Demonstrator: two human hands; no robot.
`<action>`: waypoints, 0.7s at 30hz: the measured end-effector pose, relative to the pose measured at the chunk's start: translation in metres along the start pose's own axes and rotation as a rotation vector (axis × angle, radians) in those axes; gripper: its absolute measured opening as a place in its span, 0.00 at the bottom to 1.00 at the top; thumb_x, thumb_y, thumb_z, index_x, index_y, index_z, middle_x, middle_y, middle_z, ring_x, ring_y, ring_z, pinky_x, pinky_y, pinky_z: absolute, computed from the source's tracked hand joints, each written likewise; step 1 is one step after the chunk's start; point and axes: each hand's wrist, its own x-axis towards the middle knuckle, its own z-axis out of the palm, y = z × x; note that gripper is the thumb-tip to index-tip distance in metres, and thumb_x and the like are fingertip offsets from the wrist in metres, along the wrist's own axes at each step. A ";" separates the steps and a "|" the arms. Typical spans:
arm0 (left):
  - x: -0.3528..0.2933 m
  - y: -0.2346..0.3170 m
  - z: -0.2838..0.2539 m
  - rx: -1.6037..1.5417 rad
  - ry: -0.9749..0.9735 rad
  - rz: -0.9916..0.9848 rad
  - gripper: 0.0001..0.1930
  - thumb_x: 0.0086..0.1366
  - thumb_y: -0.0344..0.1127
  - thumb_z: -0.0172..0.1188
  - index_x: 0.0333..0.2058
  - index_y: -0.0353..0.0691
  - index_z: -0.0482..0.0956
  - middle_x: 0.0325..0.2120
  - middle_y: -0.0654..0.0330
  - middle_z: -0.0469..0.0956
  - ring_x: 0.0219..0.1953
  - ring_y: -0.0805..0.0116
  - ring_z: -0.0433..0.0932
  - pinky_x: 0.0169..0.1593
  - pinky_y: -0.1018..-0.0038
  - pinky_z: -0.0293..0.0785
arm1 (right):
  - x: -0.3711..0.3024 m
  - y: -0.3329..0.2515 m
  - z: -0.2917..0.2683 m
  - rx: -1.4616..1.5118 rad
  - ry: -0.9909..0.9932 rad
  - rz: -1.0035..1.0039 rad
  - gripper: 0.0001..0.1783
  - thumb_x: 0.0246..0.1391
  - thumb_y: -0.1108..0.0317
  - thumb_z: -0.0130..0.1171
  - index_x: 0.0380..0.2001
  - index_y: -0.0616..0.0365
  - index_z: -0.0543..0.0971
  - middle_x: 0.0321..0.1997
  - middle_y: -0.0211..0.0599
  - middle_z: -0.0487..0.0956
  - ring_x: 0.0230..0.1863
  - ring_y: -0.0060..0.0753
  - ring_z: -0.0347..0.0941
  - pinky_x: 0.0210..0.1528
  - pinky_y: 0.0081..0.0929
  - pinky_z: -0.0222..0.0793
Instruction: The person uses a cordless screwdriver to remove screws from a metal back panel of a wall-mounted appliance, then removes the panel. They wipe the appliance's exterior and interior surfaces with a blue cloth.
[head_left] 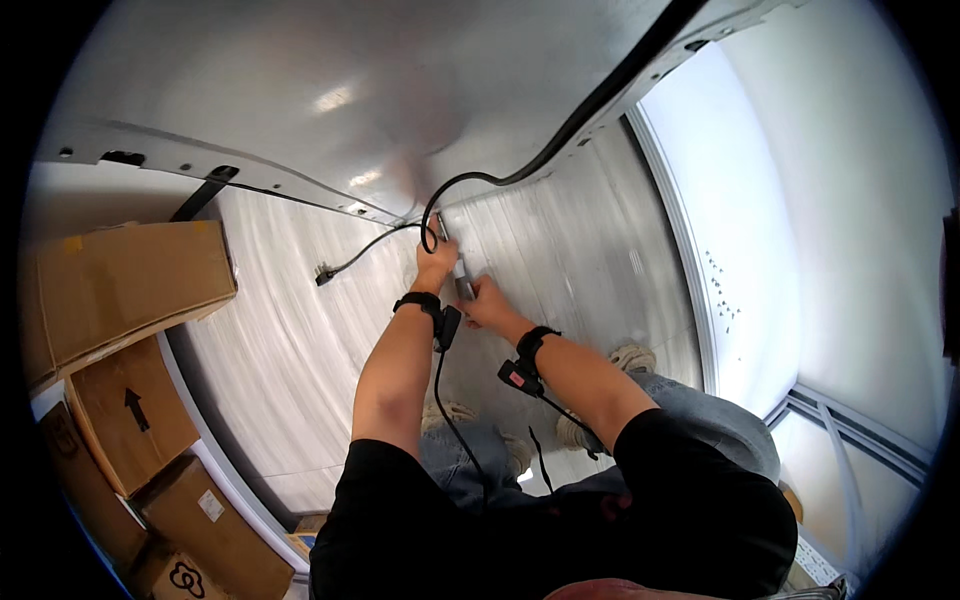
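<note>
My left hand (437,264) is closed around the upper part of a slim silver-grey tool (461,275), beside the lower edge of a large metal panel (290,90). Lower on the same tool, my right hand (487,304) has its fingers closed around the end. The tool's exact kind is too small to make out, and its far tip lies near the panel's edge. A thick black cable (540,160) runs down the panel and loops by my left hand. It ends in a black plug (323,273) lying on the floor to the left.
Cardboard boxes (140,280) are stacked on the left. A white wall (740,200) with a grey base strip bounds the right side. Grey metal framing (850,430) stands at lower right. My shoes and knees are close beneath my arms on the light wood-look floor (290,370).
</note>
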 end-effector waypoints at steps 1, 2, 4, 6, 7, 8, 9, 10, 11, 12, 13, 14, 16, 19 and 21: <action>-0.004 0.002 -0.002 0.064 0.003 0.005 0.33 0.56 0.36 0.58 0.62 0.46 0.61 0.37 0.49 0.80 0.39 0.49 0.80 0.44 0.62 0.76 | -0.003 -0.002 -0.001 -0.015 -0.009 0.000 0.29 0.51 0.62 0.63 0.50 0.62 0.61 0.38 0.42 0.73 0.28 0.34 0.76 0.27 0.35 0.78; -0.006 0.005 -0.005 0.128 0.007 0.010 0.33 0.56 0.36 0.58 0.62 0.47 0.61 0.38 0.49 0.80 0.40 0.48 0.79 0.45 0.61 0.76 | -0.004 -0.005 -0.001 -0.031 -0.018 0.001 0.30 0.51 0.63 0.64 0.51 0.63 0.61 0.39 0.43 0.73 0.30 0.34 0.76 0.27 0.37 0.78; -0.006 0.010 -0.009 0.220 0.021 0.009 0.32 0.56 0.37 0.58 0.61 0.50 0.63 0.41 0.51 0.79 0.42 0.48 0.79 0.46 0.60 0.75 | -0.008 -0.015 -0.001 0.183 -0.040 0.089 0.29 0.50 0.66 0.64 0.51 0.63 0.63 0.40 0.44 0.73 0.34 0.37 0.76 0.30 0.41 0.79; -0.007 0.013 -0.011 0.236 0.020 -0.012 0.30 0.56 0.37 0.57 0.60 0.55 0.64 0.43 0.51 0.78 0.44 0.49 0.78 0.47 0.59 0.75 | -0.007 -0.017 -0.004 0.322 -0.090 0.133 0.26 0.50 0.70 0.63 0.51 0.64 0.65 0.40 0.44 0.74 0.37 0.40 0.76 0.32 0.44 0.79; -0.007 0.015 -0.010 0.207 0.018 -0.006 0.30 0.55 0.38 0.56 0.59 0.54 0.65 0.43 0.51 0.78 0.45 0.50 0.78 0.47 0.60 0.75 | -0.002 -0.011 -0.011 0.354 -0.130 0.131 0.25 0.50 0.71 0.63 0.50 0.65 0.67 0.40 0.44 0.74 0.38 0.41 0.75 0.33 0.45 0.79; -0.003 0.005 -0.009 0.131 0.024 -0.016 0.28 0.55 0.38 0.56 0.57 0.52 0.67 0.43 0.51 0.78 0.45 0.49 0.78 0.47 0.60 0.74 | -0.001 -0.013 -0.010 0.379 -0.188 0.128 0.23 0.50 0.72 0.63 0.49 0.65 0.68 0.40 0.44 0.75 0.39 0.42 0.75 0.34 0.46 0.79; 0.002 -0.004 -0.008 0.054 0.032 -0.024 0.26 0.54 0.38 0.56 0.55 0.51 0.70 0.42 0.50 0.79 0.44 0.48 0.78 0.46 0.61 0.74 | 0.000 -0.014 -0.009 0.270 -0.152 0.120 0.22 0.49 0.73 0.63 0.47 0.65 0.69 0.38 0.44 0.75 0.38 0.41 0.76 0.32 0.45 0.80; 0.005 -0.006 -0.006 -0.024 0.008 -0.070 0.23 0.54 0.37 0.57 0.51 0.46 0.74 0.40 0.47 0.79 0.44 0.48 0.78 0.46 0.61 0.74 | -0.002 -0.017 -0.010 0.166 -0.111 0.117 0.21 0.48 0.75 0.63 0.46 0.66 0.70 0.37 0.43 0.75 0.36 0.40 0.76 0.31 0.43 0.81; 0.007 -0.007 -0.006 -0.104 -0.056 -0.082 0.20 0.53 0.35 0.59 0.47 0.42 0.76 0.36 0.43 0.80 0.42 0.48 0.79 0.45 0.61 0.74 | -0.007 -0.023 -0.009 0.061 -0.068 0.111 0.20 0.47 0.76 0.63 0.44 0.66 0.71 0.35 0.43 0.76 0.34 0.39 0.76 0.30 0.42 0.81; 0.005 -0.010 -0.005 -0.057 0.012 -0.057 0.19 0.53 0.35 0.59 0.45 0.40 0.76 0.35 0.42 0.80 0.40 0.48 0.80 0.43 0.61 0.75 | -0.011 -0.028 -0.004 -0.004 -0.047 0.074 0.19 0.48 0.76 0.63 0.44 0.67 0.72 0.35 0.42 0.76 0.35 0.40 0.77 0.29 0.42 0.81; 0.001 -0.006 -0.004 -0.010 0.066 -0.023 0.18 0.52 0.34 0.60 0.44 0.38 0.77 0.33 0.41 0.80 0.38 0.47 0.80 0.42 0.61 0.75 | -0.009 -0.027 -0.001 -0.004 -0.070 0.093 0.19 0.48 0.76 0.63 0.45 0.67 0.71 0.36 0.42 0.76 0.36 0.40 0.77 0.29 0.42 0.82; -0.004 0.004 -0.006 -0.052 0.039 -0.001 0.19 0.52 0.34 0.60 0.44 0.37 0.76 0.32 0.42 0.80 0.37 0.47 0.80 0.42 0.61 0.76 | -0.006 -0.026 -0.002 0.002 -0.082 0.112 0.20 0.48 0.75 0.63 0.45 0.68 0.71 0.37 0.41 0.76 0.36 0.40 0.77 0.30 0.42 0.82; -0.015 0.014 -0.014 -0.140 0.004 0.034 0.19 0.52 0.35 0.60 0.44 0.36 0.76 0.29 0.44 0.80 0.34 0.47 0.81 0.40 0.62 0.76 | -0.007 -0.028 -0.001 0.091 -0.112 0.149 0.22 0.48 0.75 0.63 0.47 0.68 0.69 0.39 0.41 0.75 0.37 0.40 0.76 0.30 0.42 0.82; -0.006 0.010 -0.017 0.057 -0.030 0.026 0.24 0.52 0.35 0.61 0.49 0.37 0.72 0.27 0.46 0.81 0.32 0.48 0.81 0.40 0.62 0.76 | -0.011 -0.032 0.000 0.267 -0.172 0.171 0.22 0.50 0.73 0.62 0.47 0.67 0.68 0.42 0.42 0.75 0.39 0.40 0.76 0.31 0.41 0.81; -0.009 0.004 -0.016 -0.303 -0.093 -0.021 0.25 0.52 0.35 0.61 0.51 0.39 0.72 0.27 0.46 0.80 0.33 0.47 0.80 0.40 0.62 0.76 | -0.010 -0.025 -0.007 0.290 -0.226 0.137 0.19 0.52 0.70 0.61 0.46 0.65 0.70 0.43 0.43 0.75 0.40 0.39 0.76 0.33 0.40 0.79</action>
